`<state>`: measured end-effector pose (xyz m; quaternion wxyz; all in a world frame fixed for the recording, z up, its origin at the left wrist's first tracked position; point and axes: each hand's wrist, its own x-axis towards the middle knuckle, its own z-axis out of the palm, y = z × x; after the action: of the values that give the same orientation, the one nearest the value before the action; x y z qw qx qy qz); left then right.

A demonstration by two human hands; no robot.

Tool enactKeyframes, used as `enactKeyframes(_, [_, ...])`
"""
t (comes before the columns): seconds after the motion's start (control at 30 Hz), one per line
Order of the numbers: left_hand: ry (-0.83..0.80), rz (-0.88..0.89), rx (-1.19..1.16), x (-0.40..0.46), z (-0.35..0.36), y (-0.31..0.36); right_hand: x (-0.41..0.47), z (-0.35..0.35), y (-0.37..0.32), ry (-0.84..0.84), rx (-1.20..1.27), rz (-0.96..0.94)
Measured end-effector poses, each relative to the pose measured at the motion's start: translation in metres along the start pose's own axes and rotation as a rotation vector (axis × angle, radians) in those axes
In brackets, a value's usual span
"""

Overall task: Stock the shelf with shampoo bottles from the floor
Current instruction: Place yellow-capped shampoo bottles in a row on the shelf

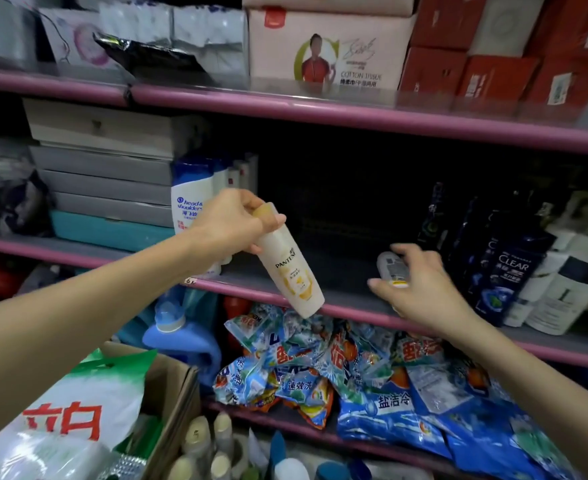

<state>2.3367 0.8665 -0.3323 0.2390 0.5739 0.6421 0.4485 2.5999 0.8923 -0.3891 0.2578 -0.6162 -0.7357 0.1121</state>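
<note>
Your left hand (pixel 231 221) grips the Pantene bottle (pixel 290 268) by its cap, tilted just over the shelf edge (pixel 251 287). Your right hand (pixel 415 287) curls round a small bottle (pixel 391 266) lying on the shelf. More bottles (pixel 212 445) wait below your fingers, so plenty remains.

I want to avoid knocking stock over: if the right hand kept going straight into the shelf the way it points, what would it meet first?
Probably nothing soon: the right hand, holding a small bottle, points into the dark gap; Clear bottles stand to its right. Depth is unclear.
</note>
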Motion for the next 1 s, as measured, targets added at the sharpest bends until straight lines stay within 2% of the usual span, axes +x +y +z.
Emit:
enactKeyframes(0.13, [-0.129, 0.082, 0.0, 0.002, 0.013, 0.015, 0.006, 0.019, -0.046, -0.283, 0.154, -0.211])
enactKeyframes(0.3, [-0.265, 0.112, -0.133, -0.001, 0.013, 0.014, 0.008, 0.045, -0.06, -0.278, 0.32, -0.248])
enactKeyframes(0.43, [-0.378, -0.092, -0.355, 0.001, 0.004, 0.01, 0.002, 0.053, -0.058, -0.289, 0.465, -0.208])
enactKeyframes(0.6, [-0.442, -0.288, -0.501, -0.001, 0.009, -0.004, -0.001, 0.053, -0.063, -0.25, 0.444, -0.178])
enactKeyframes(0.7, [-0.451, -0.335, -0.524, -0.002, 0.01, -0.008, -0.003, 0.055, -0.062, -0.247, 0.389, -0.176])
enactKeyframes(0.83, [-0.428, -0.297, -0.546, -0.006, 0.014, -0.018, 0.001, 0.056, -0.061, -0.229, 0.327, -0.204])
enactKeyframes(0.93, [-0.282, -0.223, -0.592, -0.013, 0.029, -0.033, 0.016, 0.054, -0.069, -0.16, 0.422, -0.239])
enactKeyframes(1.0, [-0.138, -0.129, -0.52, -0.019, 0.042, -0.046, 0.029, 0.056, -0.076, -0.115, 0.569, -0.234])
